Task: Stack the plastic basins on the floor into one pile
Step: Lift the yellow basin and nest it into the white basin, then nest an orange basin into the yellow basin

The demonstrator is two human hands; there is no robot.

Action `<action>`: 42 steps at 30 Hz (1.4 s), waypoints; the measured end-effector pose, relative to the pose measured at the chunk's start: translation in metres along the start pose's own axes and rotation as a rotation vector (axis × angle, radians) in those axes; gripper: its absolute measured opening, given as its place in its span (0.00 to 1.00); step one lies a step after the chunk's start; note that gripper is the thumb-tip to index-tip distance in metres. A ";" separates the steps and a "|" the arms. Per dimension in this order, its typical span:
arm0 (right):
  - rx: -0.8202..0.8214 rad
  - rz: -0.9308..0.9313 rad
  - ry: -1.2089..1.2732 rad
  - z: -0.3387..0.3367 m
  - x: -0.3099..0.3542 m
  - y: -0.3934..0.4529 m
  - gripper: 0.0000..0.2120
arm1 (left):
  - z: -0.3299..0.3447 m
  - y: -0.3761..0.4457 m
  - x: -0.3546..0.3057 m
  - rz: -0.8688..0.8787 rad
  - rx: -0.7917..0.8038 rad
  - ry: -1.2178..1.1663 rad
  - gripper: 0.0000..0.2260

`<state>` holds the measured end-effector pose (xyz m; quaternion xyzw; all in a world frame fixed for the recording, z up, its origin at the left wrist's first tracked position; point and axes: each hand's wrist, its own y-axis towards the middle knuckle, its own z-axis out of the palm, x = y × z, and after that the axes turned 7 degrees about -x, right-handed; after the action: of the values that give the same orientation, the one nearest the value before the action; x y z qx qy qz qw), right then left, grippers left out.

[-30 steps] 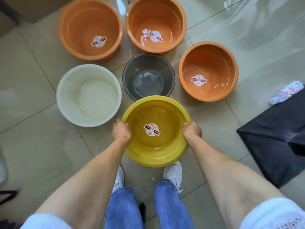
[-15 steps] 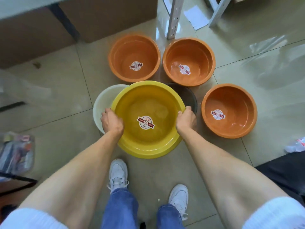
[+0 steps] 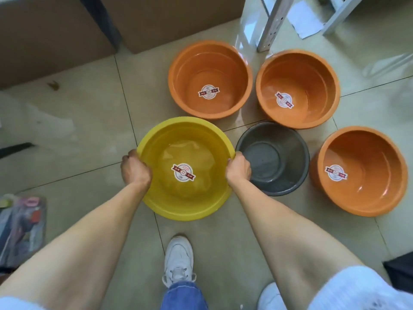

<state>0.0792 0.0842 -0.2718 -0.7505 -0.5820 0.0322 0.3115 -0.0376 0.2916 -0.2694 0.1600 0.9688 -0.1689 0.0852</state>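
Note:
I hold a yellow basin (image 3: pixel 185 139) with a round sticker inside by its rim. My left hand (image 3: pixel 135 170) is shut on the left edge and my right hand (image 3: pixel 238 168) on the right edge. A dark grey basin (image 3: pixel 274 162) stands on the floor just right of it, touching my right hand's side. Three orange basins stand apart on the floor: one behind the yellow one (image 3: pixel 210 79), one at the back right (image 3: pixel 297 88), one at the far right (image 3: pixel 362 171). No white basin shows; the yellow basin covers that spot.
Brown cardboard boxes (image 3: pixel 55 36) line the back left. Pale metal frame legs (image 3: pixel 268 25) and a sheet of paper (image 3: pixel 306 21) are behind the orange basins. A clear bag of items (image 3: pixel 20 224) lies at the left, a dark object (image 3: pixel 400 271) at the lower right. My shoe (image 3: pixel 178 258) is below the yellow basin.
Both hands lifted the yellow basin and carried it left, over the white basin. The white basin is now out of sight and the grey basin is uncovered.

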 end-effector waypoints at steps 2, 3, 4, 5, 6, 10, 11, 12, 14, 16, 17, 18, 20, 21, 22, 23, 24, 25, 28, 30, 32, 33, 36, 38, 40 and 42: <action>-0.015 0.009 -0.014 0.015 0.000 0.006 0.13 | 0.013 0.010 0.007 -0.009 0.021 -0.010 0.15; -0.023 0.011 -0.022 0.021 0.000 0.009 0.13 | 0.020 0.014 0.010 -0.015 0.035 -0.021 0.15; -0.033 0.016 -0.027 0.027 0.000 0.011 0.14 | 0.026 0.017 0.013 -0.022 0.052 -0.031 0.16; -0.042 0.021 -0.035 0.031 0.001 0.013 0.14 | 0.030 0.019 0.014 -0.030 0.074 -0.035 0.16; -0.049 0.023 -0.048 0.034 0.001 0.014 0.14 | 0.034 0.020 0.015 -0.040 0.094 -0.034 0.16; -0.074 0.007 -0.120 0.033 0.001 0.012 0.15 | 0.033 0.018 0.007 -0.062 0.106 -0.023 0.18; -0.088 0.008 -0.123 0.030 0.001 0.010 0.15 | 0.030 0.017 0.002 -0.059 0.095 -0.030 0.19; -0.100 0.006 -0.115 0.026 0.002 0.008 0.15 | 0.027 0.016 -0.002 -0.055 0.085 -0.041 0.19; -0.091 0.008 -0.078 0.015 0.006 0.006 0.16 | 0.021 0.015 -0.019 -0.019 0.095 -0.074 0.19; -0.071 0.021 -0.028 0.002 0.011 0.006 0.17 | 0.015 0.010 -0.045 0.024 0.163 -0.147 0.18; -0.067 0.041 0.022 -0.005 0.014 0.007 0.17 | 0.011 0.008 -0.059 0.032 0.210 -0.201 0.18; -0.057 0.075 0.099 -0.013 0.018 0.010 0.18 | 0.008 0.006 -0.074 0.021 0.262 -0.272 0.17; -0.012 0.147 0.314 -0.027 0.029 0.018 0.18 | 0.004 0.004 -0.103 -0.043 0.395 -0.473 0.20; 0.013 0.180 0.415 -0.034 0.035 0.025 0.18 | 0.004 0.005 -0.117 -0.071 0.454 -0.581 0.22; 0.037 0.212 0.485 -0.037 0.041 0.033 0.18 | 0.006 0.006 -0.128 -0.086 0.496 -0.660 0.24; 0.050 0.236 0.538 -0.038 0.048 0.044 0.19 | 0.009 0.010 -0.139 -0.073 0.502 -0.702 0.25; 0.049 0.255 0.585 -0.037 0.056 0.057 0.21 | 0.013 0.017 -0.148 -0.046 0.484 -0.718 0.24; 0.042 0.266 0.621 -0.033 0.061 0.073 0.21 | 0.018 0.024 -0.156 -0.019 0.445 -0.716 0.24; 0.039 0.304 0.676 -0.026 0.076 0.111 0.21 | 0.037 0.055 -0.174 -0.031 0.268 -0.689 0.27; 0.064 0.319 0.705 -0.024 0.086 0.133 0.21 | 0.049 0.077 -0.184 -0.087 0.145 -0.648 0.26; 0.078 0.337 0.740 -0.015 0.092 0.157 0.27 | 0.058 0.096 -0.189 -0.186 0.076 -0.594 0.25; 0.082 0.355 0.750 -0.010 0.094 0.168 0.30 | 0.063 0.105 -0.191 -0.229 0.064 -0.591 0.25; 0.125 0.418 0.814 0.005 0.098 0.198 0.32 | 0.080 0.131 -0.191 -0.334 0.108 -0.733 0.24; 0.139 0.439 0.856 0.007 0.102 0.207 0.31 | 0.089 0.139 -0.188 -0.416 0.155 -0.906 0.21; 0.133 0.409 0.885 0.009 0.104 0.212 0.28 | 0.094 0.142 -0.189 -0.435 0.189 -1.021 0.16; 0.117 0.370 0.895 0.013 0.105 0.216 0.26 | 0.099 0.143 -0.190 -0.421 0.193 -1.062 0.12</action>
<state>0.2920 0.1560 -0.3580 -0.7627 -0.2449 -0.2062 0.5619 0.1992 0.3308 -0.3622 -0.1360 0.7844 -0.3271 0.5091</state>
